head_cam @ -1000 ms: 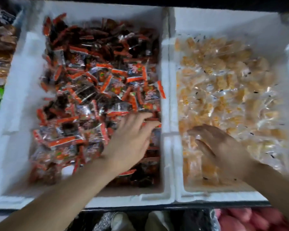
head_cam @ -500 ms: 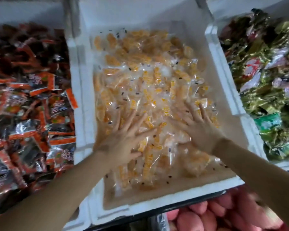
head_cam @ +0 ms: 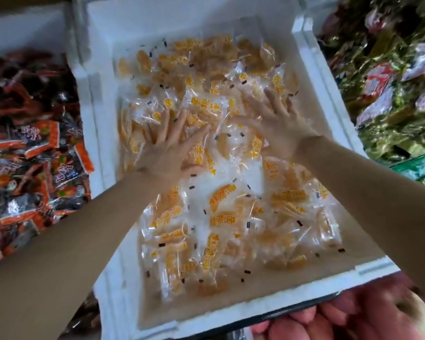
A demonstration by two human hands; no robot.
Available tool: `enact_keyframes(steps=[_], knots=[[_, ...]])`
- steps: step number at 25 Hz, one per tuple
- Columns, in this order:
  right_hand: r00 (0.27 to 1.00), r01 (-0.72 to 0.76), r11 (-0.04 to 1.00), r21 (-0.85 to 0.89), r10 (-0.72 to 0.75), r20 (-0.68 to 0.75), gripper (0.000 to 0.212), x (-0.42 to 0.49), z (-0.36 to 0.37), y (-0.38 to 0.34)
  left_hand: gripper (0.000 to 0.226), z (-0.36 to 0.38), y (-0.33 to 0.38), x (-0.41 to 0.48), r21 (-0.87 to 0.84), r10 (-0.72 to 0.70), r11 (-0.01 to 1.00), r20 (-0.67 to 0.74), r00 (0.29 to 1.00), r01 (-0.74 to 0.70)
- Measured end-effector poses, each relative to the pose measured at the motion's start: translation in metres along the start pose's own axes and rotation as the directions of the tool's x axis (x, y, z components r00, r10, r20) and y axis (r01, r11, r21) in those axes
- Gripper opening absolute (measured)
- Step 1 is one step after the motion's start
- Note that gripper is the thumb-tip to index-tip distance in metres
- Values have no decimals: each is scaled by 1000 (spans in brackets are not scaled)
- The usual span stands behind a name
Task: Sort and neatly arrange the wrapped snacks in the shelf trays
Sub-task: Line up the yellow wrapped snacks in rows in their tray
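A white foam tray in the middle holds several clear-wrapped yellow snacks, loosely piled. My left hand lies flat on the snacks at the tray's left centre, fingers spread and straight. My right hand presses flat on the snacks further back and to the right, fingers spread. Neither hand grips a packet.
A tray of orange-and-black wrapped snacks sits to the left. A tray of green and gold wrapped snacks sits to the right. Pink rounded items lie below the shelf edge. Bare brown tray floor shows at the front.
My view swung right from the orange-black tray to the yellow one. My left hand crossed into the yellow tray, and both hands slid further back over the snacks, flat and spread.
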State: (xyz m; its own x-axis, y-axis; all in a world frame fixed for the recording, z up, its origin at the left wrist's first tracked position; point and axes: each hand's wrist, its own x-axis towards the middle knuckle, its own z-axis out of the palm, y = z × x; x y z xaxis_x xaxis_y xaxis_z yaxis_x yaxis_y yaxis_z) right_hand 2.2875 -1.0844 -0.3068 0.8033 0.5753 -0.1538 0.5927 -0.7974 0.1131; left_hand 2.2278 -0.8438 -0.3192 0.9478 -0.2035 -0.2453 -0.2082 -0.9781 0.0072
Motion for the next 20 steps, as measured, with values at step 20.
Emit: enact_keyframes(steps=[20], knots=[[954,134,950,-281,-200,-223,105,-17,38,-24,99,40,1,-20,495,337,852,-272,901,-170]])
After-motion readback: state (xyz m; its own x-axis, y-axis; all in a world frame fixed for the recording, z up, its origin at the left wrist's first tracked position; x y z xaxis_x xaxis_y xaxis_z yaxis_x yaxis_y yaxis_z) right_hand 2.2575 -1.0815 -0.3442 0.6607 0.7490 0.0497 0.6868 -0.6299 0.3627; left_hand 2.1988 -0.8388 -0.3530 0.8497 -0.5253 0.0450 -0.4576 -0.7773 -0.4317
